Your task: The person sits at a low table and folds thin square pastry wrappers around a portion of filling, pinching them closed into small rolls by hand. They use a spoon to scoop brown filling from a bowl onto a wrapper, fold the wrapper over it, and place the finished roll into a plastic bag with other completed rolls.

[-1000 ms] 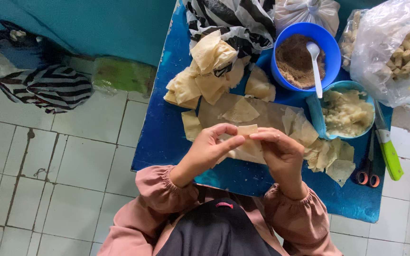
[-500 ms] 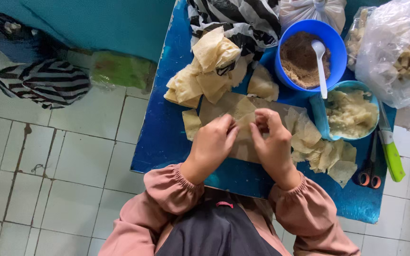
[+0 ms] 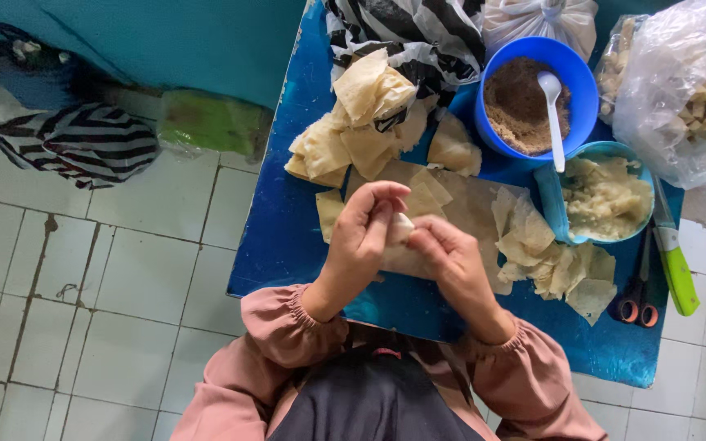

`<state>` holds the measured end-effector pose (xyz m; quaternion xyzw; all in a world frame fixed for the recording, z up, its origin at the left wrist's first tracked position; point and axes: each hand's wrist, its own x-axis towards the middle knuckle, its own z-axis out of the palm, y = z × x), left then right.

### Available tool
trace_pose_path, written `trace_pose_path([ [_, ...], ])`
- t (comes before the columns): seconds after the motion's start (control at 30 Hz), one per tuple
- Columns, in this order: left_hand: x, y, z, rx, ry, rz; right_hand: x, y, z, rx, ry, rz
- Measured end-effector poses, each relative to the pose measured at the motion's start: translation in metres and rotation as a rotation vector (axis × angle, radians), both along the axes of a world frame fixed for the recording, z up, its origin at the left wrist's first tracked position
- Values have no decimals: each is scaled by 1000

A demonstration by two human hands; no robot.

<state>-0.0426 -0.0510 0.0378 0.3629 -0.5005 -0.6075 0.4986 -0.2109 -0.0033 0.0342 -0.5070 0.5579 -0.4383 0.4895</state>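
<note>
Left hand (image 3: 363,233) and right hand (image 3: 451,261) meet over the near edge of the blue tabletop (image 3: 279,237). Both grips pinch one small pale folded dough wrapper (image 3: 400,229) between fingertips, above a flat tan wrapper sheet (image 3: 459,208). Blue round bowl of brown filling (image 3: 525,102) with white plastic spoon (image 3: 552,114) sits toward the far edge.

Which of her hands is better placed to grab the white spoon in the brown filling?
Probably the right hand. It is nearer the spoon in the blue bowl, on the right side of the table; the left hand would have to cross over.
</note>
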Motion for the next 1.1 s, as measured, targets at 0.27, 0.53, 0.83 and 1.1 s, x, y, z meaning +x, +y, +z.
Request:
trace_pose_path([
  [0.27, -9, 24, -6, -469, -340, 193, 11, 18, 1, -295, 145, -195],
  [0.53, -8, 36, -43, 480, 509, -275, 13, 31, 31, -476, 566, 8],
  [0.83, -5, 32, -46, 487, 322, -276, -13, 21, 1, 235, -646, -154],
  [1.1, 0, 34, -28, -33, -256, -92, -25, 20, -20, -20, -524, -253],
])
